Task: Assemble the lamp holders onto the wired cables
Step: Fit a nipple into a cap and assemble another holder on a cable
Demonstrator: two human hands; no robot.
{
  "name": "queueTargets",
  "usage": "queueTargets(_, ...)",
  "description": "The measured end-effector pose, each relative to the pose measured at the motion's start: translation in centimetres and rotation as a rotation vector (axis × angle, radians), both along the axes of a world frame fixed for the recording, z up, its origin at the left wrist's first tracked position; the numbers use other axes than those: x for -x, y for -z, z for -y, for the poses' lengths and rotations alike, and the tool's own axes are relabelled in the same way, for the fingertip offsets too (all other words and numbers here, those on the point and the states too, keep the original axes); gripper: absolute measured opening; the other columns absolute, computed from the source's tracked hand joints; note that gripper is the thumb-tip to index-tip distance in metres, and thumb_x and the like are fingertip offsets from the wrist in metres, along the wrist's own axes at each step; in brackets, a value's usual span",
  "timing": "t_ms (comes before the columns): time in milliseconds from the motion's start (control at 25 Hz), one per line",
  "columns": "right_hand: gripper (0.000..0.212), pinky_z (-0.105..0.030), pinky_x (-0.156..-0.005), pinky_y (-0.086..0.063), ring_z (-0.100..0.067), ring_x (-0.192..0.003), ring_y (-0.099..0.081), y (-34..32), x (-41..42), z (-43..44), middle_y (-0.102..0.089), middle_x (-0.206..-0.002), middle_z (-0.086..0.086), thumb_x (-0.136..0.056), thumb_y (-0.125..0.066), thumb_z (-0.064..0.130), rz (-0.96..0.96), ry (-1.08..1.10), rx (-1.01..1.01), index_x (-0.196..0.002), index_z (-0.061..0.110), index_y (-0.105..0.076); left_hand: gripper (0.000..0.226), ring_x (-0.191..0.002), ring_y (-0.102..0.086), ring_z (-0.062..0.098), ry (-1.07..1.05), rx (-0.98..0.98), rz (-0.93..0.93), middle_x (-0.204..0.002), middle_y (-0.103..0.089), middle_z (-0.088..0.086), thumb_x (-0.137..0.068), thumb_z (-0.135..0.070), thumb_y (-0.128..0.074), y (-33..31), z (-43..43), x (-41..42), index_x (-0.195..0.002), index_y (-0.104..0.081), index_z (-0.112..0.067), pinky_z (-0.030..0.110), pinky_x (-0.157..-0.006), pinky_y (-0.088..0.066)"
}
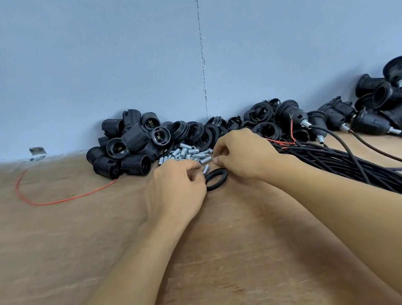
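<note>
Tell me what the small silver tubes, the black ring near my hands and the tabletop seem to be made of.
Silver tubes: likely plated steel, bright and shiny, some looking finely ridged.
Black ring: probably moulded plastic, smooth semi-gloss with a soft sheen.
Tabletop: wood or plywood, matt tan, with visible grain streaks.

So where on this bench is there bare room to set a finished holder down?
Bare wood lies left of the left hand, this side of the red wire, and between the forearms. Crowded: holder pile, metal tubes and rings along the wall, cable bundle right.
</note>
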State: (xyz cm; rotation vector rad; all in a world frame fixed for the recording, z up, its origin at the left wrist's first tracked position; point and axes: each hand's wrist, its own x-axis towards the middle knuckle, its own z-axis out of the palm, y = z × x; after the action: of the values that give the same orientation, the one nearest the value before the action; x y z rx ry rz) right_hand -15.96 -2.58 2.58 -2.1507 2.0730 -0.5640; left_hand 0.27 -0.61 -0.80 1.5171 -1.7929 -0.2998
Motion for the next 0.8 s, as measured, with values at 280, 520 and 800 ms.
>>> queueTargets(280,0.007,-0.037,-0.084,-0.054,-0.02,-0.091,-0.065,0.1,0.2,-0.4,-0.071,-0.093,0.003,-0.091,-0.067,0.029,0.16,-0.022,0.088,-0.093,0.023,-0.071,0.011,-0.08,-0.067,0.013,0.032,-0.026,-0.018,-0.076,-0.07,-0.014,-0.088,-0.031,-0.068,-0.3,-0.3,0.6,-0.095,-0.077,-0.029,0.035,-0.073,-0.057)
queueTargets(520,0.002,-0.006,-0.054,-0.04,0.006,-0.056,-0.059,0.8,-0.9,-2.8,-0.065,-0.07,0.013,-0.093,-0.067,0.018,0.396,-0.119,0.087,-0.093,0.016,-0.068,0.012,-0.077,-0.062,0.003,0.017,-0.117,0.001,-0.074,-0.067,-0.017,-0.084,-0.032,-0.065,-1.0,-0.4,0.9,-0.091,-0.074,-0.037,0.026,-0.063,-0.049)
queueTargets(800,0.005,-0.021,-0.068,-0.047,0.001,-0.07,-0.058,0.6,0.1,-4.4,-0.067,-0.078,0.012,-0.092,-0.068,0.025,0.349,-0.105,0.071,-0.096,0.022,-0.068,0.012,-0.081,-0.067,0.013,0.017,-0.088,0.007,-0.079,-0.071,-0.012,-0.089,-0.041,-0.071,-0.7,-0.3,0.9,-0.088,-0.079,-0.032,0.034,-0.071,-0.057)
